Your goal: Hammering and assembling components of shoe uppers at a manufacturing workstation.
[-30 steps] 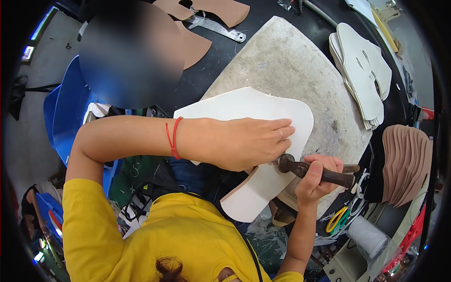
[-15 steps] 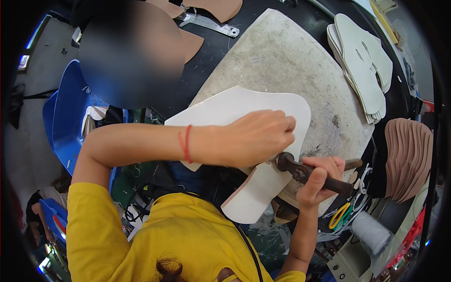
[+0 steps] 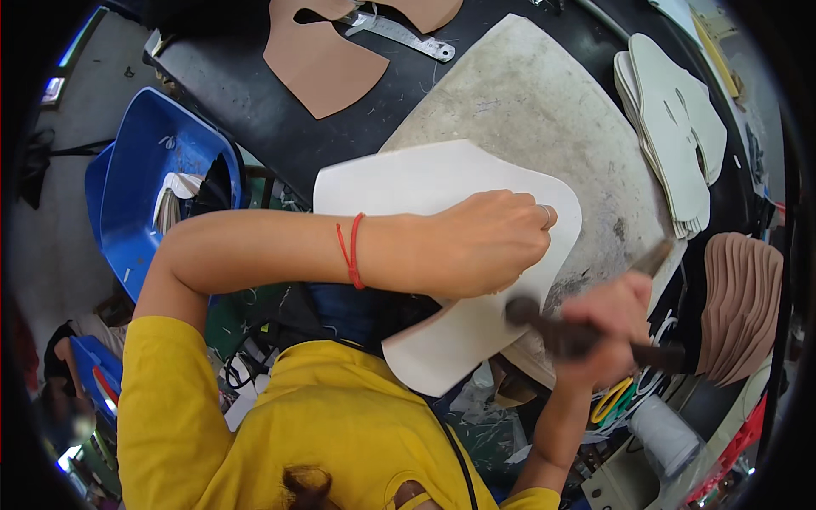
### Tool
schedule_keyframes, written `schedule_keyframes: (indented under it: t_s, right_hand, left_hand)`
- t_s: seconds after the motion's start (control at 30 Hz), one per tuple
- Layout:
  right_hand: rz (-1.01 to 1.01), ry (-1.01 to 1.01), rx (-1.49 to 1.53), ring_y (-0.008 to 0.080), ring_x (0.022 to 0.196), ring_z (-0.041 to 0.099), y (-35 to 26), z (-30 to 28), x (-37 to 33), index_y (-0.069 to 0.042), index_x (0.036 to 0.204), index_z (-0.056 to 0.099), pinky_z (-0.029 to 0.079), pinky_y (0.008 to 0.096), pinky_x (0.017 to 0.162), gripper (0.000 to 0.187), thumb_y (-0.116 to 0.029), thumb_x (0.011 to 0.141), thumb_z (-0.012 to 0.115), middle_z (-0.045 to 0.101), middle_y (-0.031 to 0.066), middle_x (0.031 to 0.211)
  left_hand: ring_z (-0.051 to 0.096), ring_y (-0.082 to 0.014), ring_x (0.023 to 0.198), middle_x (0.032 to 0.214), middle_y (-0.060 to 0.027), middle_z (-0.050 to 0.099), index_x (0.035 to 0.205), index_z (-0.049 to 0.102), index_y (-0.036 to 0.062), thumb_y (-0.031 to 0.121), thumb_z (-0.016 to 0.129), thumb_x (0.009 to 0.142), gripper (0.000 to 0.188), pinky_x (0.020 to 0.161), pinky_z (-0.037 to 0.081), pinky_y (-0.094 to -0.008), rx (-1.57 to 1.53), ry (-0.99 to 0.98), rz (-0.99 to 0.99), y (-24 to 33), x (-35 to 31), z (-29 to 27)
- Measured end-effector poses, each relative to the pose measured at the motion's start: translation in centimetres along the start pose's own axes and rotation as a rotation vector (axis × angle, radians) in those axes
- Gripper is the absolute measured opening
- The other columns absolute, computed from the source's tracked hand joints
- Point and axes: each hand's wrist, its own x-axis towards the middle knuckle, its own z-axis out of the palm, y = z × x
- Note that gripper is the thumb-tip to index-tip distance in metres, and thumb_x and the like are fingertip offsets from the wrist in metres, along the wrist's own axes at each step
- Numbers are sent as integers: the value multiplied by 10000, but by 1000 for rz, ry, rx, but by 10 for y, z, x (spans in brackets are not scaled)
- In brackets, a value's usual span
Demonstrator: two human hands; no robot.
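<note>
Beneath the left hand (image 3: 493, 242), in the head view, a white shaped sheet (image 3: 391, 183) was lying on a stained slab (image 3: 544, 110). This hand was clenched, with the fingers folded; whether it pinched something below, I could not tell. To its near right, the right hand (image 3: 608, 327), blurred, was grasping a dark hammer (image 3: 561, 338), whose end was over the sheet; contact could not be told. Beyond the left hand, the slab carried faint blue marks (image 3: 489, 105), too small for reading. Farther beyond, a metal ruler (image 3: 404, 36) lay beside tan pieces (image 3: 327, 68), its graduations also unreadable.
</note>
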Motion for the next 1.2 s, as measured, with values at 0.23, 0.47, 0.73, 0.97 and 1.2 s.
schedule_keyframes:
  t_s: [0.23,0.47,0.73,0.97,1.2]
  right_hand:
    - [148,153,65,162,473,451,-17,-14,-30,-120,553,527,318,308,593,92,-113,642,550,483,-1,521]
    - [185,304,-201,168,460,460,5,2,-45,-97,611,545,322,299,609,184,-224,741,514,532,-6,557]
    - [55,247,-163,189,486,438,17,15,-8,-100,602,513,331,337,609,156,-123,756,519,524,0,572]
    - [129,72,104,181,598,464,-16,-18,-14,-61,566,531,356,337,659,306,-138,836,408,538,19,578]
    - [40,44,-86,173,501,439,2,5,-6,-98,626,531,346,326,615,127,-55,746,521,516,8,579]
  left_hand:
    - [597,-294,794,800,-132,588,706,588,-27,23,584,671,62,703,480,-330,-17,-278,433,-13,28,-1]
    - [530,-248,897,912,-100,566,675,567,22,72,601,674,60,785,423,-362,111,142,316,0,5,25]
    - [450,-270,952,962,-93,511,724,539,49,69,579,703,49,793,347,-388,-99,178,-49,4,4,23]
    - [407,-274,1016,1054,-85,473,854,543,86,75,587,701,160,822,297,-391,-82,48,-324,14,-2,14]
    - [416,-247,1015,1019,-58,488,869,589,140,77,595,701,180,826,292,-386,-72,275,-336,8,-26,17]
